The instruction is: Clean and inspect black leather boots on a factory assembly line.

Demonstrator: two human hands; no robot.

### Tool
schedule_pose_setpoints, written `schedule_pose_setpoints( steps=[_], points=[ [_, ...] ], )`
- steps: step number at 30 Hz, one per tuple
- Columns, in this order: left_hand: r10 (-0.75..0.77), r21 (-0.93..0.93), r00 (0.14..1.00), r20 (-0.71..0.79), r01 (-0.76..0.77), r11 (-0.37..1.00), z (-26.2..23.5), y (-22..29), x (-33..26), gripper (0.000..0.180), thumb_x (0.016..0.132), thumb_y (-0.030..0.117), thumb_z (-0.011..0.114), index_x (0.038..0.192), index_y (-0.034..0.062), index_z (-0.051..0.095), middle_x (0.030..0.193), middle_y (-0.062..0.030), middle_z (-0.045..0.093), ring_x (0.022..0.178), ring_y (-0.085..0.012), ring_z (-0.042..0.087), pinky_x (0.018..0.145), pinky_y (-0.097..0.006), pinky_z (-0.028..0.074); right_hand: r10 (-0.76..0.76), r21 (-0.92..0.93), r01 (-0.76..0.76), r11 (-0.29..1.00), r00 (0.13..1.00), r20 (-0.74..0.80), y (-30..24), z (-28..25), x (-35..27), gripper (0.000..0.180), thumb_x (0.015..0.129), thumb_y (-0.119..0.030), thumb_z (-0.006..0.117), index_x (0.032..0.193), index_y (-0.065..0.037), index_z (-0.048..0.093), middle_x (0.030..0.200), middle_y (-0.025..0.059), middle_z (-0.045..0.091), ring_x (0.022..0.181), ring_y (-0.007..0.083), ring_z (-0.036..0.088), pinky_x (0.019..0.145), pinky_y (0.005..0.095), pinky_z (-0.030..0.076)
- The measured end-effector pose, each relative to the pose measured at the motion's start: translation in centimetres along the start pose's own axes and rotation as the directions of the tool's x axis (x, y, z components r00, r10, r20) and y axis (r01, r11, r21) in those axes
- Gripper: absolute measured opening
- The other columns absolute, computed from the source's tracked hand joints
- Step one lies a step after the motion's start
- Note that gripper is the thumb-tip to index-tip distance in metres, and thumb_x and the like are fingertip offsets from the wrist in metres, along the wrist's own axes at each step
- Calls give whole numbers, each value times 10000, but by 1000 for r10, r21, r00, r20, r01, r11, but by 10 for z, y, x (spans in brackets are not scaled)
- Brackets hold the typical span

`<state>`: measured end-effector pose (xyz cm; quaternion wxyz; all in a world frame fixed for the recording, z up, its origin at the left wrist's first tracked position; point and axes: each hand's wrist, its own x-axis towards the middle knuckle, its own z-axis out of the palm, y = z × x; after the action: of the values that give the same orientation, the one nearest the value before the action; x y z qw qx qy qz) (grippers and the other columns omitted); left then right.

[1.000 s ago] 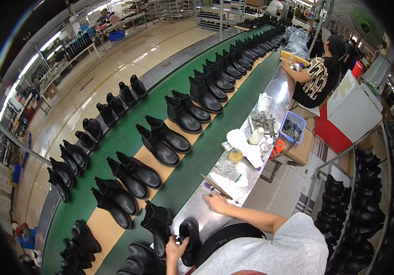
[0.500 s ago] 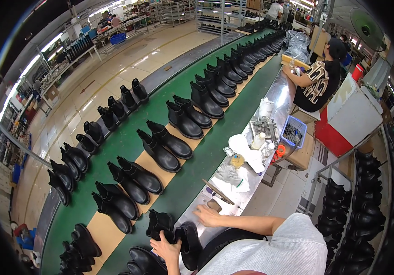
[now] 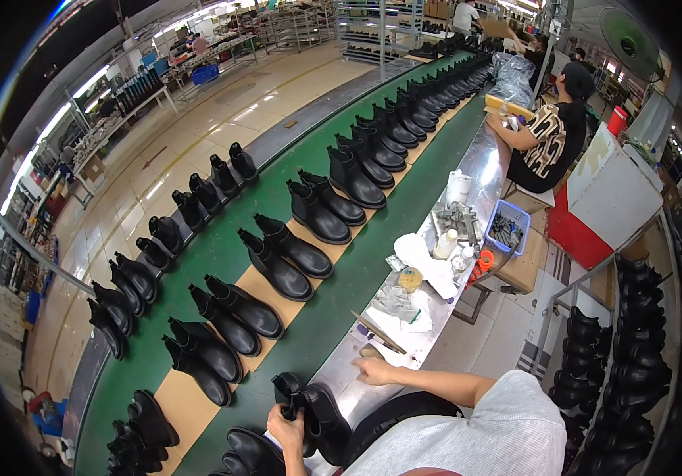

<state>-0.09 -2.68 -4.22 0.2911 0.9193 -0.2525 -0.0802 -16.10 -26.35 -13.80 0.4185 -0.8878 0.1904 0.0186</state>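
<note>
My left hand (image 3: pixel 286 429) grips the upper of a black ankle boot (image 3: pixel 286 387) at the near end of the green bench, its fingers closed round the shaft. A second black boot (image 3: pixel 328 422) stands right beside it, close to my body. On the metal ledge my right hand (image 3: pixel 375 370) is low, with curled fingers against a small tan block (image 3: pixel 369 351); the fingertips are partly hidden. Just beyond the block lie a slim brush-like stick (image 3: pixel 379 332) and a grey-white cloth (image 3: pixel 397 305).
Pairs of black boots (image 3: pixel 277 258) stand on brown card strips along the green bench (image 3: pixel 301 349), with another row (image 3: pixel 186 210) on its far side. Bottles (image 3: pixel 445 243) and a blue basket (image 3: pixel 507 228) are to the right. A co-worker (image 3: pixel 551 131) sits farther along; boot racks (image 3: pixel 587 357) stand at right.
My left hand has closed on the boot's upper, and the boot has tilted and shifted right. My right hand has moved slightly right and up to the tan block, its fingers drawn in.
</note>
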Motion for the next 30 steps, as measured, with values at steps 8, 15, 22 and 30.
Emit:
schedule_pose_setpoints(
  steps=[8, 15, 22, 30],
  points=[
    [538, -14, 825, 173, -544, 839, -74, 75, 16, 281, 472, -7, 682, 744, 59, 648, 716, -58, 564, 737, -268, 537, 625, -381, 427, 88, 142, -71, 987, 989, -117, -17, -31, 21, 411, 806, -251, 615, 1141, -20, 557, 877, 147, 644, 791, 264, 634, 703, 364, 496],
    [680, -50, 547, 488, -760, 647, -64, 70, 5, 209, 556, 25, 607, 716, 146, 665, 774, 32, 587, 855, -175, 557, 708, -334, 407, -21, 356, 78, 931, 986, -163, -104, -51, 31, 425, 898, -381, 510, 1138, -37, 576, 959, 178, 639, 877, 281, 627, 761, 359, 486],
    [627, -280, 725, 287, -562, 778, -40, 57, -24, 205, 621, -1, 641, 813, 70, 652, 1012, -79, 624, 1113, -292, 529, 922, -424, 406, -312, 31, 321, 947, 937, -160, -79, 45, 12, 373, 823, -348, 538, 927, 2, 610, 882, 230, 593, 863, 405, 555, 763, 495, 446],
    [-656, -496, 755, -12, 565, 660, -10, -46, -6, 638, 812, 435, 631, 1227, -22, 471, 1199, -212, 460, 1127, -292, 473, 941, -367, 381, 249, 434, -357, 827, 925, 286, -31, 17, 24, 514, 907, -442, 453, 1132, 9, 554, 988, 209, 608, 879, 297, 615, 732, 387, 501]
  ],
)
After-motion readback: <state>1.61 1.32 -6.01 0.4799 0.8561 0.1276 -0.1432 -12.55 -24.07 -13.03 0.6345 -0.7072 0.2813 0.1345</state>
